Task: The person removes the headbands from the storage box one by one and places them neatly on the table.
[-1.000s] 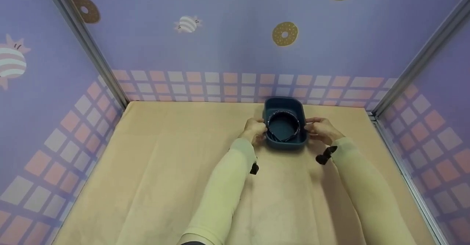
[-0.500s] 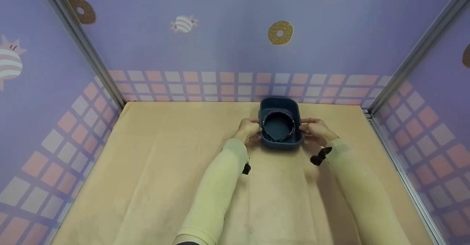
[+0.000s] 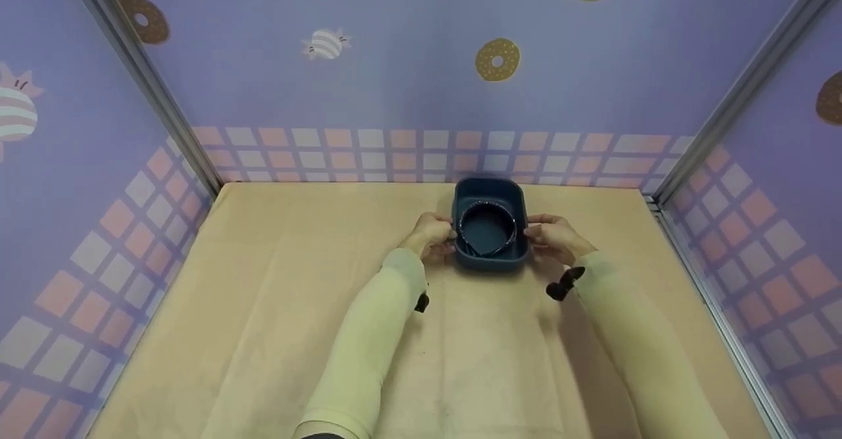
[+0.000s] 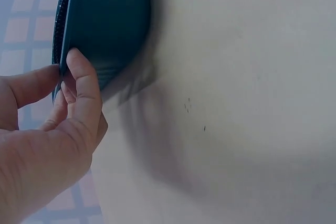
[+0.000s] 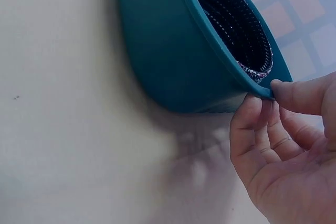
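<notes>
A deep teal, rounded rectangular bin (image 3: 490, 264) is near the back of the table, right of centre. Inside it lies a dark, glittery ring-shaped band (image 3: 487, 208); the right wrist view shows several such bands (image 5: 236, 24) nested together, resembling headbands. My left hand (image 3: 431, 230) pinches the bin's left rim, thumb on the inner side and fingers outside, as the left wrist view shows. On the opposite side my right hand (image 3: 556, 236) pinches the rim between thumb and fingers. Whether the bin's underside touches the table cannot be told.
A tan cloth covers the table (image 3: 296, 294). The patterned purple back wall (image 3: 408, 83) rises just behind the bin. Side walls with metal corner posts (image 3: 737, 83) stand left and right.
The bin and both hands have shifted slightly left and a little toward me, while the head view itself has also turned a bit. Both hands keep their hold on the rim.
</notes>
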Tool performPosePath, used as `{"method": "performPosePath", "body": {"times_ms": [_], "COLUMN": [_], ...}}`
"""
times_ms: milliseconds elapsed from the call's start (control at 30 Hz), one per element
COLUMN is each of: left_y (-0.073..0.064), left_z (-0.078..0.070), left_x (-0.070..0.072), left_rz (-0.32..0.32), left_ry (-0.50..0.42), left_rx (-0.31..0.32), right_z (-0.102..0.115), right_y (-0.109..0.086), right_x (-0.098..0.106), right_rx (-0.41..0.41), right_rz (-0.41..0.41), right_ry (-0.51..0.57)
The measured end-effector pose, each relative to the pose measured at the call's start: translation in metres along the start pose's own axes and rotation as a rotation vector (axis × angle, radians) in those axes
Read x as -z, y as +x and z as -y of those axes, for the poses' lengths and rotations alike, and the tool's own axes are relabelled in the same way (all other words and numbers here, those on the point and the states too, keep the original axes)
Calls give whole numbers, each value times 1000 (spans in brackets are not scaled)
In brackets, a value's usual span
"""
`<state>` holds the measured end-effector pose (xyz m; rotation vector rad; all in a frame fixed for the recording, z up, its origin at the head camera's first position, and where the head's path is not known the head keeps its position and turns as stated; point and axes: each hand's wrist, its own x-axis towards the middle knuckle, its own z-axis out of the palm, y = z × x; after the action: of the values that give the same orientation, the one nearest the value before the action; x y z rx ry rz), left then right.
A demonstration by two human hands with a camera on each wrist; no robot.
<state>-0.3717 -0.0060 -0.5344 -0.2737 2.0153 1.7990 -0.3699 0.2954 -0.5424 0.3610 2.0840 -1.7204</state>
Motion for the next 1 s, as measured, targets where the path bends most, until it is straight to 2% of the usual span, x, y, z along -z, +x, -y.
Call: {"method": "performPosePath", "body": {"times_ms": [167, 400, 600, 833, 1000], "left_y": [0, -3, -6, -15, -20], "left_z": [5, 12, 17, 22, 27], "left_x": [11, 23, 32, 49, 61], "left_rz": [56, 100, 92, 94, 92], "left_ry": [-30, -42, -36, -18, -22], "left_rx": [7, 17, 15, 5, 9], "right_z": [-2, -5, -8, -10, -9], "right_y": [-1, -1, -2, -4, -9], "right_x": [-3, -10, -18, -31, -43], "right_rx": [14, 18, 22, 25, 64], "right_rz": [20, 33, 31, 66, 79], "right_ry": [25, 65, 68, 51, 33]}}
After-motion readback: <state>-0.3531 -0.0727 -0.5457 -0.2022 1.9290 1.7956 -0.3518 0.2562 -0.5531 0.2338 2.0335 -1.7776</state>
